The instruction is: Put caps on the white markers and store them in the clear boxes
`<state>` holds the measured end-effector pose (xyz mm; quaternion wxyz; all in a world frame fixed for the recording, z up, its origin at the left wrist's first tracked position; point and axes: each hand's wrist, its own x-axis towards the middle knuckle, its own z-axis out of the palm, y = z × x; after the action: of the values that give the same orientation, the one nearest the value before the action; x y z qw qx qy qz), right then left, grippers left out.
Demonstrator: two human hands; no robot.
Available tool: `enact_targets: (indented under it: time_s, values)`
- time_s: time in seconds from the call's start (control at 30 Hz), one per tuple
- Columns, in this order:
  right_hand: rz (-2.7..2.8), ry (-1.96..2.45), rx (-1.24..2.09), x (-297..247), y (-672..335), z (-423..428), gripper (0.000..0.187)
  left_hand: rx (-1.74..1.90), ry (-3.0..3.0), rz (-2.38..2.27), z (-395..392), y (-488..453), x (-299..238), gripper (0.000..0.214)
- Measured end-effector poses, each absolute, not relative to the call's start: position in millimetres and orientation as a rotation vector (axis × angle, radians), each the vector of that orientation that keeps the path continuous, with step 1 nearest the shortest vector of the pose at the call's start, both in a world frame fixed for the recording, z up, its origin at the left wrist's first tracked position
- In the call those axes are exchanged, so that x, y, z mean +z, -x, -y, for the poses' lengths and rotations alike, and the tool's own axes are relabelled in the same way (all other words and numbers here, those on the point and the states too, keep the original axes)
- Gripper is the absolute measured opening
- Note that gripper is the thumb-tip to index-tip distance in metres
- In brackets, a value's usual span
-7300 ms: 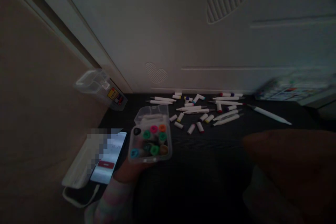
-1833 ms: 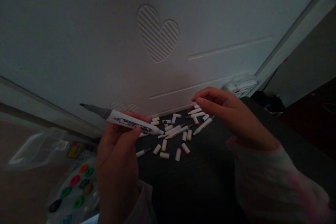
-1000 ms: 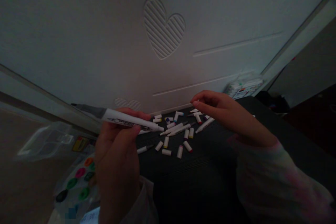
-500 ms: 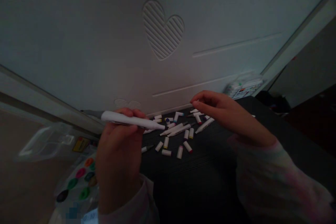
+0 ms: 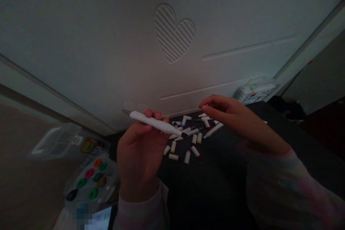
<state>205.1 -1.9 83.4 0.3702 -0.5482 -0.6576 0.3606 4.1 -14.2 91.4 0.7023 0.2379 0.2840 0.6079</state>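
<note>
My left hand [image 5: 140,158] is closed around a white marker [image 5: 156,123], which lies across the fingers with its dark end toward the lower right. To the right, my right hand [image 5: 229,113] is held over the far part of the dark table, thumb and forefinger pinched together. A pale speck shows at those fingertips, too small to name. Between and below the hands, several white marker caps [image 5: 187,157] with coloured ends are scattered. Behind them lie more white markers [image 5: 212,130], some with dark tips, partly hidden by my hands.
A white panel [image 5: 115,43] with a raised heart [image 5: 174,36] rises behind the dark table [image 5: 205,190]. At the back right stands a clear case [image 5: 256,93]. On the left are a box of coloured rings [image 5: 88,183] and a clear plastic lid [image 5: 58,142].
My left hand has moved right with the marker, whose dark end now points further down. My right hand keeps its pinch over the markers. The view has shifted slightly.
</note>
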Motion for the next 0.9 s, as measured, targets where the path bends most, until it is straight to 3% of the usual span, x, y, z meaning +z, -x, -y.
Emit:
enact_targets:
  time_s: [0.3,0.53,0.9]
  values:
    - [1.757,1.414,0.894,76,-207,-4,0.026,1.572,-0.686,-0.725,15,0,94,0.015]
    - [2.401,1.637,0.872,49,-207,-22,0.023,1.582,-0.651,-0.737,14,1,94,0.014]
    - [2.673,1.761,0.788,31,-183,-17,0.026,1.599,-0.653,-0.694,15,3,93,0.016]
